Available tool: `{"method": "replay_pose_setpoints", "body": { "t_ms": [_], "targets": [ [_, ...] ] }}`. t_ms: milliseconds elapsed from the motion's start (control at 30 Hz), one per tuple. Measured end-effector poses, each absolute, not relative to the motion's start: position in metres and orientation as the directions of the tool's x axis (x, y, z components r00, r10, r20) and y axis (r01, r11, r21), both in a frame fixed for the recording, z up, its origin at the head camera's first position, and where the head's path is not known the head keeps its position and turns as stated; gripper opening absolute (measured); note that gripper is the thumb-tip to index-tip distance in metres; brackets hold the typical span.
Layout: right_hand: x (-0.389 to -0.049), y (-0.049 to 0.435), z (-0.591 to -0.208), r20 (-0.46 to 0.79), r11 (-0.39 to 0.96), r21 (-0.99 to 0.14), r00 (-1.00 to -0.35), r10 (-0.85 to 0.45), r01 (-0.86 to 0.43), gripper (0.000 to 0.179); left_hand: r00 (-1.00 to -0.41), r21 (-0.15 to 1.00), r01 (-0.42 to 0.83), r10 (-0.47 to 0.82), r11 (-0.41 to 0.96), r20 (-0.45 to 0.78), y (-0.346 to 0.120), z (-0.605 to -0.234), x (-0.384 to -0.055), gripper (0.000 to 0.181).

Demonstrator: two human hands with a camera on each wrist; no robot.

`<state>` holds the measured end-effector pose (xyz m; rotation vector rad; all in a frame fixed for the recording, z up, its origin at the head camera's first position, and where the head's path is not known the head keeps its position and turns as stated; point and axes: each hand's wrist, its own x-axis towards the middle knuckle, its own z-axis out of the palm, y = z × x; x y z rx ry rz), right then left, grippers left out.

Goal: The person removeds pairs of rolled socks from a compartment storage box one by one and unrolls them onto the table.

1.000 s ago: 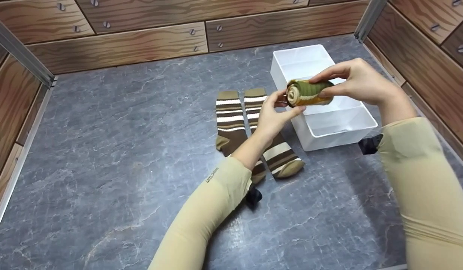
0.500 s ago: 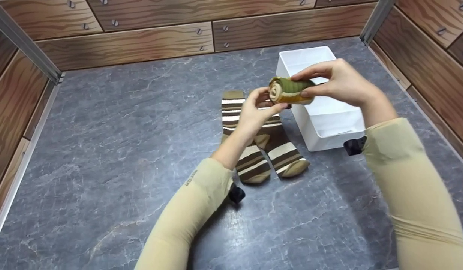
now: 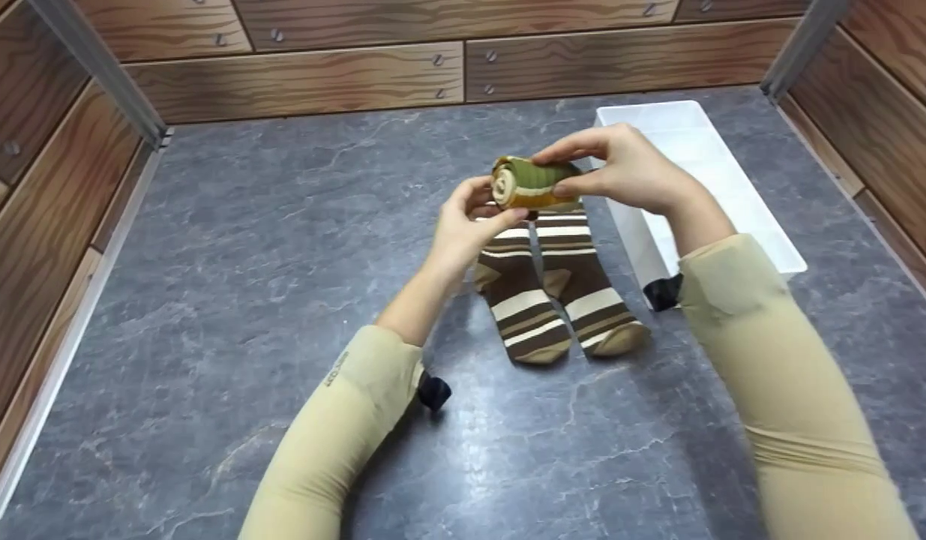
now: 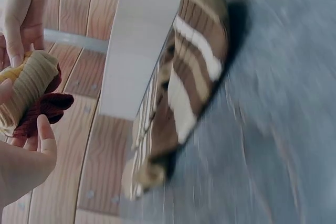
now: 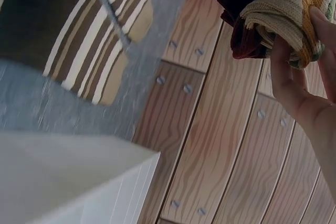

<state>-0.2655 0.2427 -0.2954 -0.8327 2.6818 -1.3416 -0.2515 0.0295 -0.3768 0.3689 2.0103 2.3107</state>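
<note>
Both hands hold a rolled-up pair of socks [image 3: 536, 184], green, mustard and cream, above the table. My left hand [image 3: 461, 231] grips its left end, where the spiral shows. My right hand [image 3: 633, 174] pinches the right end between thumb and fingers. A dark red ribbed part [image 4: 44, 113] sticks out of the roll in the left wrist view; in the right wrist view the same dark red part [image 5: 235, 3] hangs beside the beige knit. Below lie two brown, tan and white striped socks [image 3: 524, 311], side by side and flat, their upper ends partly hidden by the roll.
A white plastic bin [image 3: 740, 191] stands on the right, partly behind the right forearm. Grey marbled tabletop [image 3: 298, 247] spreads around the socks. Wood-patterned walls [image 3: 305, 82] enclose the back and sides.
The hands and the rolled socks have moved left, away from over the white bin to above the striped socks. The camera view has shifted slightly left. Both grips look the same.
</note>
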Motion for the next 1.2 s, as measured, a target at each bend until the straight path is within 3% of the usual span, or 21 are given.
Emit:
{"method": "replay_pose_setpoints", "body": {
  "t_ms": [333, 667, 933, 1200],
  "targets": [
    [-0.282, 0.17, -0.308, 0.155, 0.427, -0.782, -0.804, -0.574, -0.455, 0.04, -0.988, 0.992, 0.085, 0.125, -0.095, 0.097, -0.044, -0.383, -0.245, 0.058],
    [-0.29, 0.117, -0.347, 0.033, 0.443, -0.796, -0.76, -0.649, -0.413, 0.04, -0.982, 0.991, -0.131, 0.144, -0.037, -0.125, -0.098, -0.408, -0.235, 0.054],
    [-0.292, 0.1, -0.372, -0.054, 0.473, -0.789, -0.722, -0.69, -0.394, 0.04, -0.933, 0.948, -0.317, 0.165, 0.037, -0.319, -0.112, -0.422, -0.235, 0.058],
    [-0.294, 0.092, -0.377, -0.101, 0.532, -0.748, -0.723, -0.683, -0.398, 0.042, -0.909, 0.92, -0.379, 0.148, 0.099, -0.39, -0.117, -0.423, -0.239, 0.053]
  ]
}}
